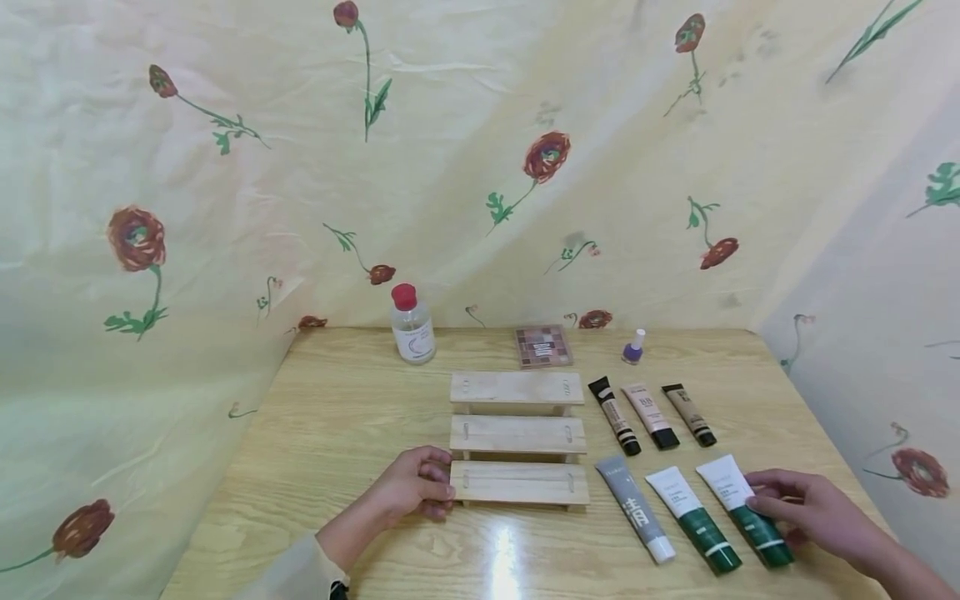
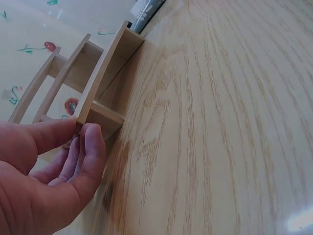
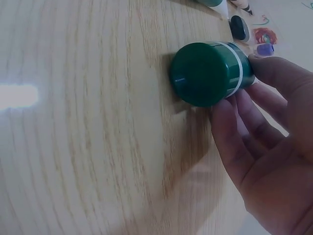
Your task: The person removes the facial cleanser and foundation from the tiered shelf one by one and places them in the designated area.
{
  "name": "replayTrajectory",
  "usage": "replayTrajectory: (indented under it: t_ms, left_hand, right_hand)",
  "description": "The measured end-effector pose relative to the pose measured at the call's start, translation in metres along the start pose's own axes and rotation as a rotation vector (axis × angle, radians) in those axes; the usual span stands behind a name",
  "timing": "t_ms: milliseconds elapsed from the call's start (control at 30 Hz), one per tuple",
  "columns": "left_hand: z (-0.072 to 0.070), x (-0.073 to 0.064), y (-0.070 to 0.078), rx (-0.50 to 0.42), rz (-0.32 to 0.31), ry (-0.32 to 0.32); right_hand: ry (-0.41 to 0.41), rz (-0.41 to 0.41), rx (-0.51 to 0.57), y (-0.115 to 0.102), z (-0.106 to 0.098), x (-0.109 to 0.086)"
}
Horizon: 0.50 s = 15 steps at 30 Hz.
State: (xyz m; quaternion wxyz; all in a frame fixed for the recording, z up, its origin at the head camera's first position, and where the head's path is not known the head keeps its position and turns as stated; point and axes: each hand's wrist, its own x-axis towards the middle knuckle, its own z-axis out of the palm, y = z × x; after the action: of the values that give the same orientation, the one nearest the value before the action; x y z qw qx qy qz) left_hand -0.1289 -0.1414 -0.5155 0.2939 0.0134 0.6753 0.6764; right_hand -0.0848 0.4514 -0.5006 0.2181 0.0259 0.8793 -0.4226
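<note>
My left hand (image 1: 414,483) pinches the front left corner of a three-step wooden display rack (image 1: 519,482), its thumb above the lowest step and its fingertips beneath, as the left wrist view shows. At the right, my right hand (image 1: 816,510) grips a white-and-green squeeze tube (image 1: 724,477) around its side. The tube's green cap (image 3: 199,73) faces the camera in the right wrist view, close over the table. Beside it lie a second white-and-green tube (image 1: 693,518) and a grey tube (image 1: 634,506).
Three small makeup tubes lie behind the larger ones, including a pink BB cream tube (image 1: 649,414). Along the back stand a red-capped bottle (image 1: 414,329), an eyeshadow palette (image 1: 543,347) and a purple nail polish bottle (image 1: 633,350). Flowered cloth (image 1: 450,167) hangs around the wooden table (image 1: 330,408).
</note>
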Motion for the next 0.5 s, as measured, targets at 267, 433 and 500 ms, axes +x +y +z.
replayTrajectory:
  t_ms: [267,433,500]
  left_hand:
    - [0.0007,0.0009,0.0002,0.004,0.004,0.004]
    - [-0.0006,0.0008,-0.0005,0.022,0.018,0.008]
    - [-0.0023,0.0005,-0.0014,0.035,0.022,0.006]
  right_hand:
    - [-0.034,0.055,0.007,0.0055,-0.0017,0.0032]
    - [-0.032,0.062,0.025,0.0079,-0.0016,0.0034]
    - [-0.033,0.063,0.038,0.0074,-0.0010,0.0027]
